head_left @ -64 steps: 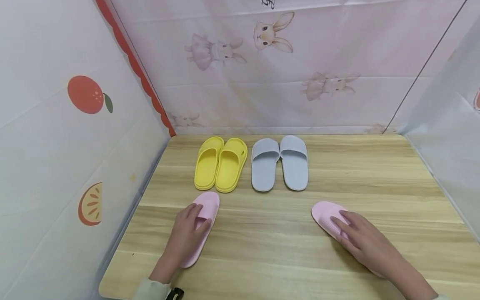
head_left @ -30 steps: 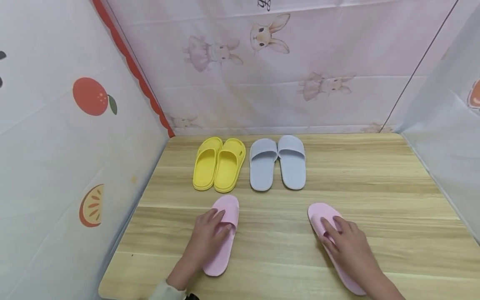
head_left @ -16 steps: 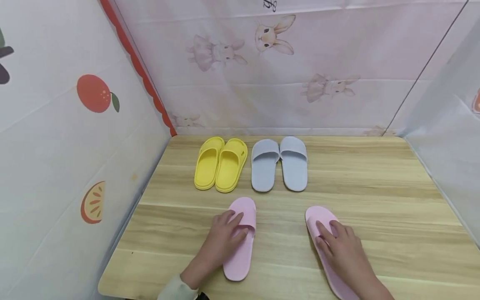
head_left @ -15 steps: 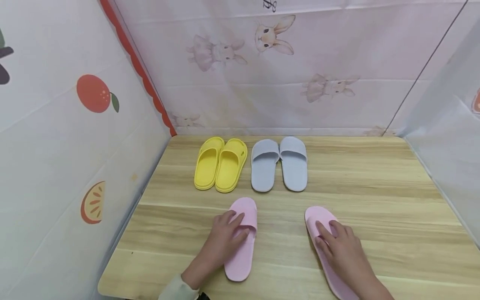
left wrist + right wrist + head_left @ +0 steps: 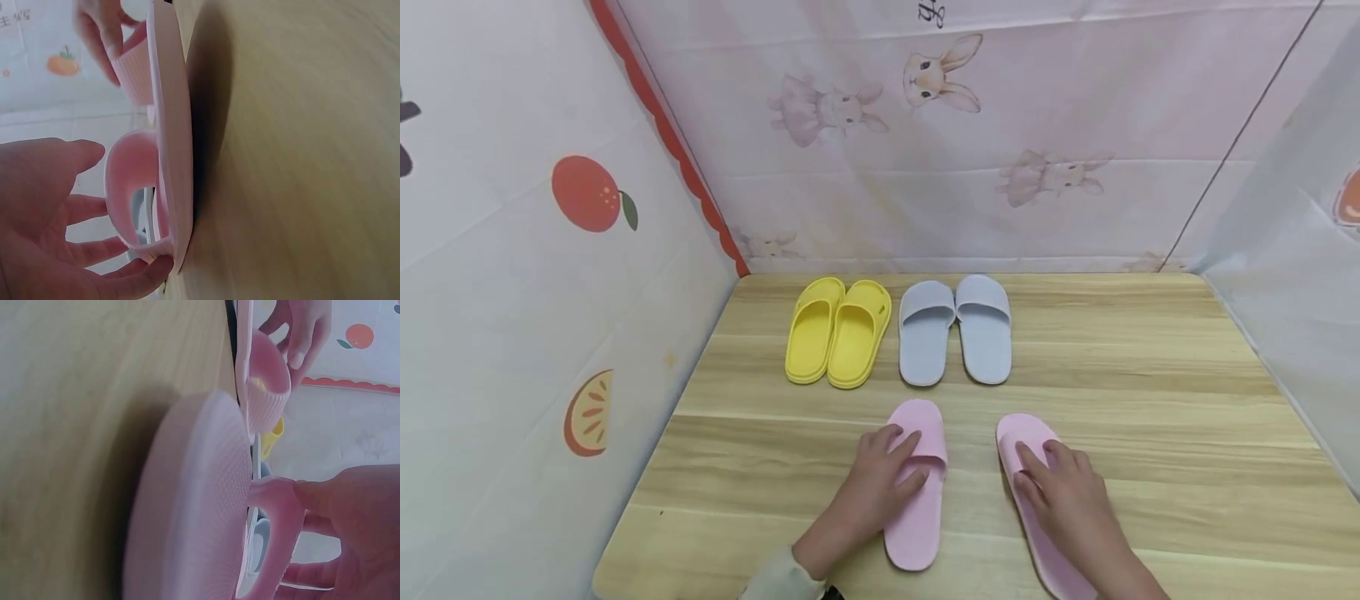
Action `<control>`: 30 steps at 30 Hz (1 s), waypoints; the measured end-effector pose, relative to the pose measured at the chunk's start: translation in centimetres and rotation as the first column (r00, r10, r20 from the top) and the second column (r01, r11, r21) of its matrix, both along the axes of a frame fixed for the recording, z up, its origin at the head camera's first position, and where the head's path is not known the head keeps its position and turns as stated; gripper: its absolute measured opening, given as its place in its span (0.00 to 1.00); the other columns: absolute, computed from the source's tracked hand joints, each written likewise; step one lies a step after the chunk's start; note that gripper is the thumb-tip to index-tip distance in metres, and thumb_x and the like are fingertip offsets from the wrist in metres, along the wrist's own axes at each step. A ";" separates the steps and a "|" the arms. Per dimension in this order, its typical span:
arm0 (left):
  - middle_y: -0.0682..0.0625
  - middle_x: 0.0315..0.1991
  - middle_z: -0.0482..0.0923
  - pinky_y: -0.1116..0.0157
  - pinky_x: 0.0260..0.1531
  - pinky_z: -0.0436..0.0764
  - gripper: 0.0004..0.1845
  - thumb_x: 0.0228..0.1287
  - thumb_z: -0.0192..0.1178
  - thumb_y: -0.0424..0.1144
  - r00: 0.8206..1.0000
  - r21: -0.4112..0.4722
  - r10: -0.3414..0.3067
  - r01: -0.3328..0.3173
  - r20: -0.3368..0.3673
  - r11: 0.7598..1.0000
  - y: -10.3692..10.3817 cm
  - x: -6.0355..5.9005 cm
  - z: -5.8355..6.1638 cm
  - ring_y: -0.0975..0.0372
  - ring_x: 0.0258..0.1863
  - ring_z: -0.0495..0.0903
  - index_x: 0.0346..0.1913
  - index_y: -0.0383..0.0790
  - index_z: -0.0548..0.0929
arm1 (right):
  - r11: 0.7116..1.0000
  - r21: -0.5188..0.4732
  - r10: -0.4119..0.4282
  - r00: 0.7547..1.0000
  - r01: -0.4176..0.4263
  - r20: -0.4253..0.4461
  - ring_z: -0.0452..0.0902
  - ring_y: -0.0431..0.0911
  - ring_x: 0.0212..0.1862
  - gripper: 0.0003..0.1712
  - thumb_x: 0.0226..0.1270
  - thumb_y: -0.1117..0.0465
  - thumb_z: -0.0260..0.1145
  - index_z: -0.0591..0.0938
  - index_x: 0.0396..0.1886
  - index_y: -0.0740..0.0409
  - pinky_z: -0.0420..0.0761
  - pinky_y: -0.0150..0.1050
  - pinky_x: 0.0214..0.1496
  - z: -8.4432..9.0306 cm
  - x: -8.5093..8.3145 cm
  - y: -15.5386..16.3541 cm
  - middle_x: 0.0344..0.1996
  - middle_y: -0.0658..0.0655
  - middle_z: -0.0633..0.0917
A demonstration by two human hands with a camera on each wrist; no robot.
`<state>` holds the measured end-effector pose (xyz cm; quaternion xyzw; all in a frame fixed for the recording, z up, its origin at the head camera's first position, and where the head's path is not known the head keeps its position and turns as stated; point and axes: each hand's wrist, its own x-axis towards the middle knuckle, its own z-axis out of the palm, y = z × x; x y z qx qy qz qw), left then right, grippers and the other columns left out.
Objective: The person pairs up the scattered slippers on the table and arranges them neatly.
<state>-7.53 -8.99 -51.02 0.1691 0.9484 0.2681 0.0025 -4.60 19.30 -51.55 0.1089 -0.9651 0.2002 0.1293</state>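
In the head view my left hand (image 5: pixel 874 486) holds a pink slipper (image 5: pixel 917 529) by its ribbed strap, fingers spread across the top. The left wrist view shows a fingertip against the side of that strap (image 5: pixel 122 169), while the thumb stands a little off it. My right hand (image 5: pixel 1070 500) grips the other pink slipper (image 5: pixel 1026 427), whose toe tilts to the left. Seen from the right wrist, the thumb touches one side of its strap (image 5: pixel 284 512) and the other fingers lie over the top. A narrow gap separates the two pink slippers.
Behind them on the wooden table (image 5: pixel 1150 375), a yellow pair of slippers (image 5: pixel 853 350) and a grey pair (image 5: pixel 985 342) stand side by side, toes towards the back wall. A printed rabbit cloth (image 5: pixel 1037 100) hangs behind. White cloth walls (image 5: pixel 482 292) border both sides.
My left hand has brought its pink slipper rightward and turned it straighter. The right hand's slipper has come slightly left and towards me. The gap between them has narrowed; yellow and grey pairs stay put.
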 end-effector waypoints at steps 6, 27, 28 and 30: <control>0.43 0.68 0.69 0.49 0.63 0.74 0.30 0.71 0.60 0.52 0.999 -0.013 -0.040 0.040 -0.002 0.999 1.3 0.0 0.1 0.49 0.65 0.66 0.72 0.48 0.73 | 1.000 -0.005 -0.012 1.000 0.012 0.021 0.73 0.66 0.56 0.25 0.69 0.53 0.68 0.82 0.64 0.52 0.73 0.64 0.48 0.2 0.0 -0.6 0.57 0.69 0.78; 0.44 0.66 0.71 0.58 0.57 0.78 0.28 0.71 0.58 0.53 0.990 -0.084 -0.127 0.122 -0.061 0.989 5.3 0.3 -0.2 0.54 0.59 0.68 0.71 0.49 0.75 | 0.997 0.017 -0.073 0.997 0.073 0.028 0.73 0.64 0.58 0.25 0.71 0.50 0.66 0.81 0.65 0.49 0.75 0.63 0.48 0.1 0.2 -1.9 0.59 0.68 0.78; 0.44 0.66 0.71 0.58 0.57 0.78 0.28 0.71 0.58 0.53 0.990 -0.087 -0.125 0.120 -0.060 0.989 5.3 0.3 -0.3 0.54 0.60 0.68 0.71 0.49 0.75 | 0.997 0.020 -0.075 0.997 0.074 0.024 0.72 0.64 0.58 0.25 0.71 0.50 0.66 0.81 0.65 0.50 0.75 0.63 0.48 0.2 0.2 -1.9 0.59 0.68 0.78; 0.44 0.66 0.70 0.57 0.59 0.77 0.27 0.72 0.58 0.54 0.990 -0.095 -0.127 0.121 -0.063 0.988 5.4 0.4 -0.3 0.54 0.61 0.68 0.70 0.51 0.75 | 0.997 0.028 -0.078 0.997 0.078 0.017 0.72 0.64 0.58 0.25 0.71 0.50 0.65 0.81 0.65 0.50 0.75 0.62 0.48 0.2 0.4 -1.9 0.59 0.68 0.77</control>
